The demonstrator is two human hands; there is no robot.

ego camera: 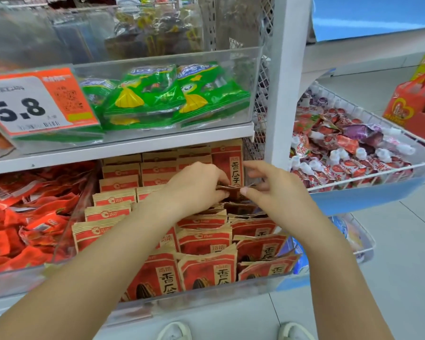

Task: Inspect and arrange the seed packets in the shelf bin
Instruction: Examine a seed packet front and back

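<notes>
A clear plastic shelf bin on the lower shelf holds several red-and-tan seed packets standing in rows. One upright packet stands at the back right of the bin. My left hand and my right hand meet over the right rear part of the bin. Between them they pinch a small seed packet lying flat, each hand at one end. Most of that packet is hidden by my fingers.
A clear bin of green snack bags sits on the shelf above, with a 5.8 price tag at its left. Red packets fill the bin to the left. A white upright post and a wire basket of pouches stand right.
</notes>
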